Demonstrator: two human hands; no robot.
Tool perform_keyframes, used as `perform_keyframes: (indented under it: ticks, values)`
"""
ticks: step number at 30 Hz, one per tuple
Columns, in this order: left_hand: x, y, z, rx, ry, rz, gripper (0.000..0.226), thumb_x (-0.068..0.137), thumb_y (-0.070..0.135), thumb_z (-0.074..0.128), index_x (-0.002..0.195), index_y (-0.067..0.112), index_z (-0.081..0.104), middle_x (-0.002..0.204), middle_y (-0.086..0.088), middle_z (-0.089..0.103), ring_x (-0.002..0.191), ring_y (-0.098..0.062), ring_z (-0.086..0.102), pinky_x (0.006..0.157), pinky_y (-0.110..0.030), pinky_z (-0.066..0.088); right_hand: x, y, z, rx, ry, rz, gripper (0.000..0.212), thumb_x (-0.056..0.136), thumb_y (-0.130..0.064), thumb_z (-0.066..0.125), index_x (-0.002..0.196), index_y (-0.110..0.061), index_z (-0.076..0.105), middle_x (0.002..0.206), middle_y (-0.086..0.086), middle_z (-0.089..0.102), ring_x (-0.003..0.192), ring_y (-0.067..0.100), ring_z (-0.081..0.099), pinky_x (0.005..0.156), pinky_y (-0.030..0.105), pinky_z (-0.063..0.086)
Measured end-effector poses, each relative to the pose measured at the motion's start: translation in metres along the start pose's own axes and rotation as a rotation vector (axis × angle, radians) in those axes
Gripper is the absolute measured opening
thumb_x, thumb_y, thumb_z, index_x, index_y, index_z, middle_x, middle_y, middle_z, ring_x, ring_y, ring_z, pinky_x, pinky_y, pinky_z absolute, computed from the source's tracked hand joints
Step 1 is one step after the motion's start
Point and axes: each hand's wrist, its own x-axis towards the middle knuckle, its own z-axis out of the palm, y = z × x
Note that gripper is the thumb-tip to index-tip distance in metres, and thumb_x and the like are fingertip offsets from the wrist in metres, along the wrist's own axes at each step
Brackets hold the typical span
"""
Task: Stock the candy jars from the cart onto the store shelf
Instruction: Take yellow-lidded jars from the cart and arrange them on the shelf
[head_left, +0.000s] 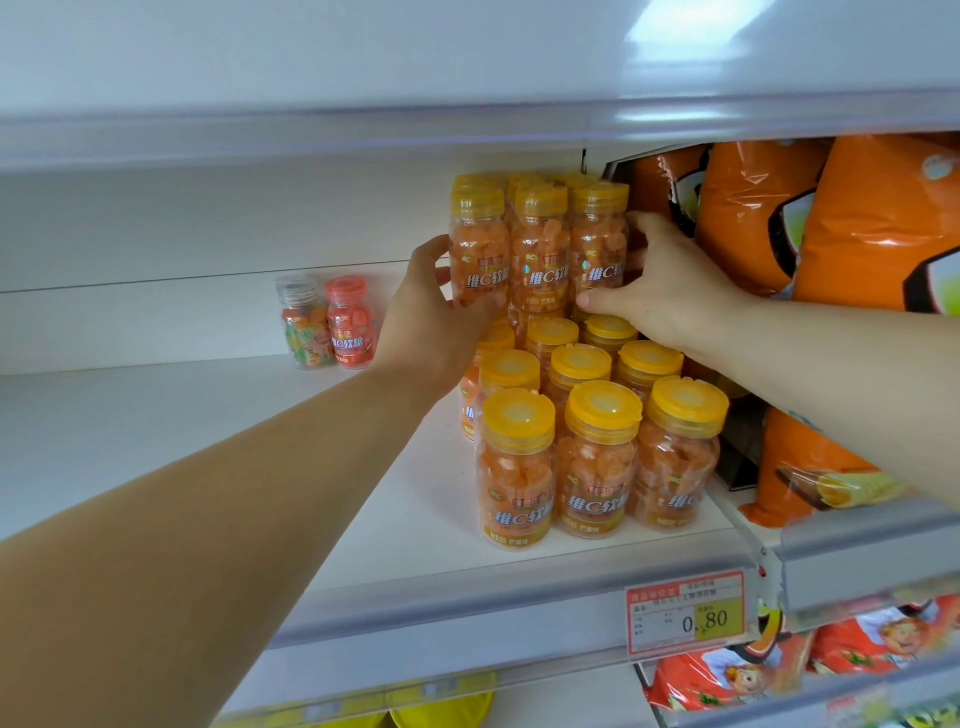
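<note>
Several yellow-lidded jars of orange candy stand in rows on the white shelf. A second layer of the same jars sits stacked on the back rows. My left hand curls round the left side of this upper group. My right hand grips its right side, thumb on the front of the rightmost jar. The cart is out of view.
Two small jars, one red-lidded and one clear-lidded, stand apart at the back left. Large orange snack bags fill the shelf to the right. The shelf above hangs low over the stacked jars. A price tag hangs on the front rail.
</note>
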Motion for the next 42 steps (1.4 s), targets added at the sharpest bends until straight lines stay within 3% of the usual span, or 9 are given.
perform_keyframes:
  ticks: [11, 15, 18, 21, 24, 26, 30, 35, 42]
  values:
    - [-0.009, 0.005, -0.008, 0.039, 0.022, -0.035, 0.081, 0.087, 0.036, 0.073, 0.152, 0.03, 0.025, 0.147, 0.002, 0.045, 0.127, -0.017, 0.052, 0.092, -0.03, 0.047, -0.016, -0.002, -0.011, -0.032, -0.091, 0.106, 0.096, 0.084, -0.043, 0.074, 0.156, -0.017, 0.017, 0.158, 0.007, 0.033, 0.14, 0.026, 0.038, 0.113, 0.044, 0.037]
    - [-0.027, 0.012, -0.017, -0.007, 0.07, -0.066, 0.08, 0.084, 0.038, 0.075, 0.15, 0.032, 0.029, 0.145, 0.003, 0.046, 0.127, -0.017, 0.051, 0.094, -0.034, 0.048, -0.043, -0.013, -0.023, -0.07, -0.136, 0.106, 0.093, 0.086, -0.048, 0.069, 0.156, -0.017, 0.017, 0.16, 0.006, 0.029, 0.143, 0.025, 0.034, 0.115, 0.04, 0.033]
    - [-0.063, 0.02, -0.03, -0.035, 0.117, -0.051, 0.068, 0.088, 0.033, 0.071, 0.146, 0.032, 0.036, 0.139, 0.008, 0.051, 0.122, -0.012, 0.054, 0.093, -0.029, 0.045, -0.082, -0.029, -0.039, -0.153, -0.168, -0.017, 0.079, 0.091, -0.046, 0.063, 0.155, -0.02, 0.024, 0.158, -0.001, 0.032, 0.142, 0.019, 0.034, 0.107, 0.024, 0.027]
    - [-0.114, 0.027, -0.05, -0.038, 0.127, 0.026, 0.051, 0.091, 0.026, 0.068, 0.135, 0.036, 0.045, 0.127, 0.014, 0.058, 0.112, -0.004, 0.059, 0.09, -0.021, 0.047, -0.135, -0.044, -0.048, -0.216, -0.152, -0.269, 0.066, 0.092, -0.044, 0.062, 0.15, -0.024, 0.036, 0.151, -0.006, 0.04, 0.138, 0.012, 0.035, 0.109, 0.021, 0.024]
    - [-0.175, 0.026, -0.072, -0.062, 0.07, 0.039, 0.037, 0.093, 0.016, 0.064, 0.121, 0.038, 0.052, 0.109, 0.018, 0.063, 0.089, 0.003, 0.064, 0.07, -0.007, 0.045, -0.187, -0.055, -0.04, -0.148, -0.174, -0.518, 0.046, 0.087, -0.042, 0.059, 0.129, -0.023, 0.059, 0.126, -0.006, 0.058, 0.12, 0.009, 0.047, 0.104, 0.017, 0.031]
    - [-0.214, 0.015, -0.086, -0.071, 0.001, -0.022, 0.035, 0.093, 0.009, 0.062, 0.115, 0.037, 0.057, 0.1, 0.013, 0.067, 0.082, -0.007, 0.067, 0.065, -0.013, 0.047, -0.221, -0.057, -0.025, -0.057, -0.267, -0.568, 0.034, 0.086, -0.035, 0.061, 0.116, -0.021, 0.066, 0.111, -0.007, 0.064, 0.108, 0.01, 0.055, 0.096, 0.02, 0.039]
    - [-0.282, -0.025, -0.12, 0.013, -0.088, -0.183, 0.03, 0.092, 0.011, 0.063, 0.108, 0.036, 0.062, 0.09, 0.006, 0.07, 0.085, -0.015, 0.069, 0.069, -0.022, 0.051, -0.289, -0.061, 0.028, 0.173, -0.54, -0.391, 0.023, 0.084, -0.03, 0.065, 0.106, -0.028, 0.069, 0.093, -0.019, 0.07, 0.092, 0.0, 0.065, 0.081, 0.016, 0.048]
    - [-0.352, -0.102, -0.179, 0.131, -0.13, -0.409, 0.032, 0.095, 0.011, 0.059, 0.1, 0.042, 0.062, 0.09, 0.008, 0.07, 0.084, -0.016, 0.069, 0.072, -0.036, 0.053, -0.367, -0.054, 0.122, 0.176, -0.775, -0.235, 0.02, 0.086, -0.012, 0.071, 0.101, -0.025, 0.071, 0.082, -0.015, 0.07, 0.08, 0.0, 0.063, 0.073, 0.013, 0.046]
    - [-0.443, -0.238, -0.271, 0.346, -0.225, -0.698, 0.024, 0.095, 0.024, 0.06, 0.117, 0.03, 0.065, 0.102, 0.014, 0.066, 0.084, -0.001, 0.066, 0.065, -0.02, 0.052, -0.45, -0.047, 0.271, 0.001, -1.101, -0.016, 0.013, 0.088, -0.03, 0.069, 0.1, -0.035, 0.064, 0.082, -0.013, 0.066, 0.074, 0.003, 0.061, 0.072, 0.023, 0.05]
